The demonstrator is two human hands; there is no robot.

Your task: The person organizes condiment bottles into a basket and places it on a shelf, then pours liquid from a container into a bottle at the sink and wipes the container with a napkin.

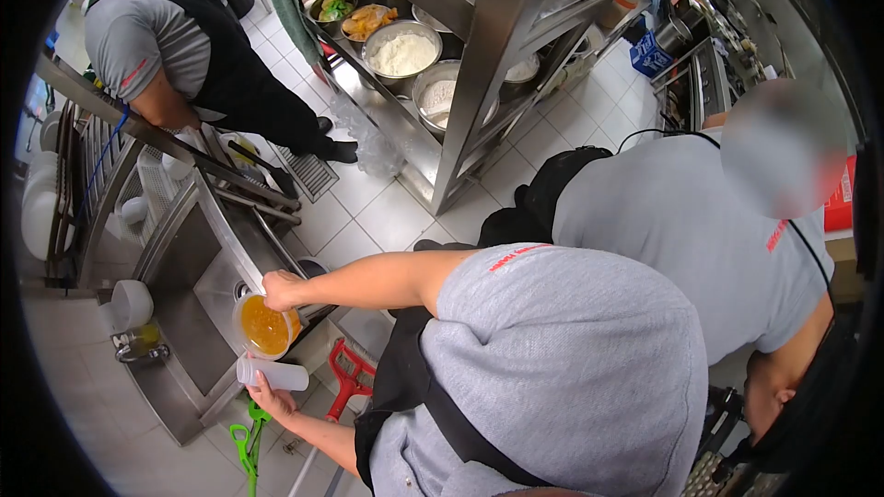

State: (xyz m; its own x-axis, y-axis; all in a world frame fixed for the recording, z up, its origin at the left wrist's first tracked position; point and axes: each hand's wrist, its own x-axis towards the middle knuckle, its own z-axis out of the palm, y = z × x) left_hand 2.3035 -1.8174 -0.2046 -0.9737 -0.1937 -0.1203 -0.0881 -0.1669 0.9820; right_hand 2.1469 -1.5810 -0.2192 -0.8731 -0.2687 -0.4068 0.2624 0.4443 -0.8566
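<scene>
My right hand (pixel 282 291) is closed on the rim of a round clear plastic tub (pixel 293 324) holding orange-yellow liquid. Below it in the head view, my left hand (pixel 273 398) has its fingers wrapped around a translucent white plastic bottle (pixel 281 375). The bottle lies close beside the tub; whether they touch, I cannot tell. Both are at the edge of a steel sink (pixel 175 281). No stream between tub and bottle can be made out.
A red handle (pixel 348 377) and a bright green item (pixel 247 442) stand near my left forearm. A white bowl (pixel 132 304) sits by the sink. Steel shelving (pixel 479 55) holds several food bowls. One co-worker (pixel 157 46) stands across; another (pixel 663 202) is close beside me.
</scene>
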